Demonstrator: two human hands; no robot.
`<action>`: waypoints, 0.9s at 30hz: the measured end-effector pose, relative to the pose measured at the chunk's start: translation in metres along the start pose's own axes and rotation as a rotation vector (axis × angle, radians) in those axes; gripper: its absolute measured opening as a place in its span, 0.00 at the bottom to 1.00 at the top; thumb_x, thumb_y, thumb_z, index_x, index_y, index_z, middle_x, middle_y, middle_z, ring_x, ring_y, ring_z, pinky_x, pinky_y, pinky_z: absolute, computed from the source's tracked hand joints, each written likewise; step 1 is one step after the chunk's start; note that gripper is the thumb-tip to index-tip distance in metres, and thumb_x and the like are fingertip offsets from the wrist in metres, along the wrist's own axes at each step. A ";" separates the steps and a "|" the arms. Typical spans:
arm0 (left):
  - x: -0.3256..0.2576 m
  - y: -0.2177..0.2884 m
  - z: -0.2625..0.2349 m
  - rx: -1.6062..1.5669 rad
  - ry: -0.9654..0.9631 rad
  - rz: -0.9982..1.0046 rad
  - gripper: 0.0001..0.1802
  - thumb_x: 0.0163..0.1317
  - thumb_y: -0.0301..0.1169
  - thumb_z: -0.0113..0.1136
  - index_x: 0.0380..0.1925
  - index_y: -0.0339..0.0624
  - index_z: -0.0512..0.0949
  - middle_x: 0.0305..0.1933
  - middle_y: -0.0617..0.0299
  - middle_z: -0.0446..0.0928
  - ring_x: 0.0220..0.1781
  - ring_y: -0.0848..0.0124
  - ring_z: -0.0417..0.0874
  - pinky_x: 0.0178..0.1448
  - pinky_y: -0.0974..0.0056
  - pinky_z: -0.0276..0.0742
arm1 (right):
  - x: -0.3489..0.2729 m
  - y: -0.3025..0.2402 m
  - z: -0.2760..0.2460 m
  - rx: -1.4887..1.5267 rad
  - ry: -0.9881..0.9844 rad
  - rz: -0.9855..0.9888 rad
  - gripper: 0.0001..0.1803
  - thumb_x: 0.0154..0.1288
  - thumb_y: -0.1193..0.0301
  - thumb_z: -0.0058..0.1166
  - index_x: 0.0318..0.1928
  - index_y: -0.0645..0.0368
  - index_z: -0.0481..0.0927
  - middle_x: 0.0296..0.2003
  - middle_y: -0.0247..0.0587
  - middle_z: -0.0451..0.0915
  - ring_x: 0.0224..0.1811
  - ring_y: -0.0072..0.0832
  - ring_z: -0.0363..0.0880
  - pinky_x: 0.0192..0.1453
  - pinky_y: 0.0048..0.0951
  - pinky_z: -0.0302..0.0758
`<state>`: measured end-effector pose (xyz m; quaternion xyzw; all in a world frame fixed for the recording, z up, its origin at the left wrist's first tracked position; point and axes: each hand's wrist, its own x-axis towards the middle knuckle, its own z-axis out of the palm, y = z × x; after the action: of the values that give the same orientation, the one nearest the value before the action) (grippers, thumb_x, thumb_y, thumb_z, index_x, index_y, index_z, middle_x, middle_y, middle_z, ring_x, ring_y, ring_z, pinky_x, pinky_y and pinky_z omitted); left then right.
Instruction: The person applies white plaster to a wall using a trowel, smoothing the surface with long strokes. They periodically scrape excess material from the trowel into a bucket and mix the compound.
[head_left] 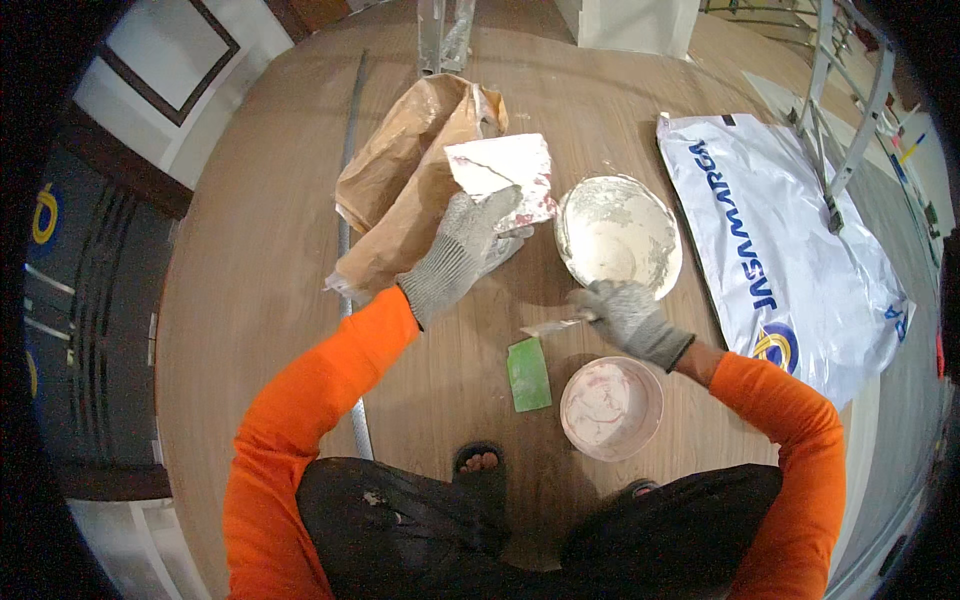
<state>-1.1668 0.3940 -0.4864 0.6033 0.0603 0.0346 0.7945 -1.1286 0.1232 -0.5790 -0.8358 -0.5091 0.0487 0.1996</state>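
Note:
My left hand [468, 245], in a grey knit glove, grips a flat plate [512, 168] smeared with white paste, with reddish marks along its lower edge. An open brown paper bag [400, 165] lies just behind and left of it. My right hand [635, 322], gloved too, is closed round the handle of a putty knife [553, 327], its blade pointing left. Beyond that hand is a round tub [610, 225] coated inside with whitish paste. A pinkish bowl [648, 405] with pale residue stands nearer to me, and a flat green rectangular piece [530, 375] lies beside it.
A white printed plastic sheet or sack [740, 200] lies on the right, with a metal ladder [860, 125] standing over it. Metal legs [440, 35] stand at the far side. A long metal strip [361, 428] runs along the wood-look floor [260, 240]. My sandalled foot [478, 462] is close to me.

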 end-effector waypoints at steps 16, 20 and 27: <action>-0.010 -0.052 0.022 -0.167 -0.335 -0.068 0.21 0.72 0.26 0.53 0.64 0.32 0.70 0.64 0.51 0.76 0.67 0.54 0.78 0.72 0.42 0.75 | -0.075 0.040 -0.025 -0.220 -0.161 0.100 0.13 0.68 0.63 0.55 0.50 0.51 0.81 0.42 0.44 0.83 0.46 0.43 0.84 0.49 0.46 0.80; -0.029 -0.075 0.031 0.541 -0.393 0.163 0.18 0.70 0.22 0.55 0.59 0.30 0.74 0.62 0.51 0.76 0.64 0.54 0.79 0.73 0.42 0.74 | -0.121 0.017 -0.032 -0.202 -0.287 0.099 0.16 0.69 0.61 0.55 0.55 0.48 0.81 0.46 0.42 0.82 0.49 0.42 0.83 0.53 0.44 0.80; -0.039 -0.118 0.065 -0.427 -0.301 -0.138 0.14 0.70 0.20 0.52 0.54 0.27 0.76 0.58 0.51 0.78 0.61 0.60 0.81 0.73 0.49 0.76 | -0.131 -0.007 -0.083 -0.019 -0.253 0.347 0.20 0.70 0.59 0.59 0.58 0.52 0.80 0.51 0.44 0.84 0.53 0.44 0.83 0.58 0.45 0.79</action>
<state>-1.1990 0.2956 -0.5806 0.4147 -0.0260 -0.0979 0.9043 -1.1738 -0.0117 -0.5162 -0.9000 -0.3791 0.1821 0.1150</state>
